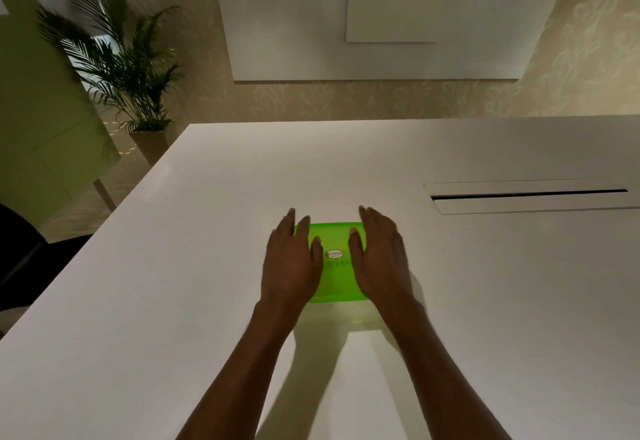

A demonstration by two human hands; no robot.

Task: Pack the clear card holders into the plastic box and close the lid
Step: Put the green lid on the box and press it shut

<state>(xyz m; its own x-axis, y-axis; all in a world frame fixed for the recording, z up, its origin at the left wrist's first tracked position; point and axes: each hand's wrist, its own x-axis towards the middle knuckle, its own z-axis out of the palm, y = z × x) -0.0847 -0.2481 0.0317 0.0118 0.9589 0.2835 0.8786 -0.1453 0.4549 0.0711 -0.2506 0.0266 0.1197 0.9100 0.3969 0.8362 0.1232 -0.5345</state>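
Hands, left hand (290, 263) and right hand (380, 259), press flat on green lid's (335, 276) side edges.

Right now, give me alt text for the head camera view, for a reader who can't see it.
Two bare hands, left hand and right hand, lie flat on top of a green-lidded plastic box on a white table, fingers straight. A potted palm stands past the table's far left corner.

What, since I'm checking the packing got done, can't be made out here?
Head view only:
Card holders: unseen; the green lid, left hand and right hand cover the contents.
Lid's side edges: under the hands, so latching is unclear.
Oval label and the writing beneath: too small to read.
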